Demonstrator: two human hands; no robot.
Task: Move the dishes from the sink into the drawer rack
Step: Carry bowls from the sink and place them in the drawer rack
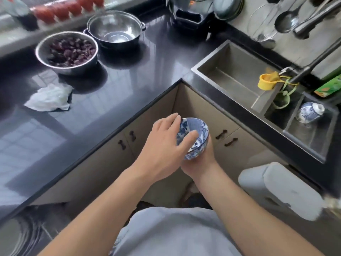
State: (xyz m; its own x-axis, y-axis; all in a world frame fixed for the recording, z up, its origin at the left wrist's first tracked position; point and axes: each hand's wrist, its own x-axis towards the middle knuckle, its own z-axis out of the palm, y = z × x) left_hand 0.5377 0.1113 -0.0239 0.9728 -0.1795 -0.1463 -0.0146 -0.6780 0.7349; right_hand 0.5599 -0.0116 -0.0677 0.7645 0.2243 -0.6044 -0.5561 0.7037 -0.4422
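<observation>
In front of your tummy, your right hand cups the blue bowl from below, fingers curled round it. Your left hand rests on its rim, fingers straight. Hold it steady; another bowl waits in the sink, far right.

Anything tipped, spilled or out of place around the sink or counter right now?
A blue-and-white bowl lies tipped on its side in the sink, foot showing. A crumpled white cloth sits loose on the dark counter. No spill shows.

i see my right hand cupping a blue-and-white bowl from below, left hand on its rim, another patterned bowl lying in the sink.
</observation>
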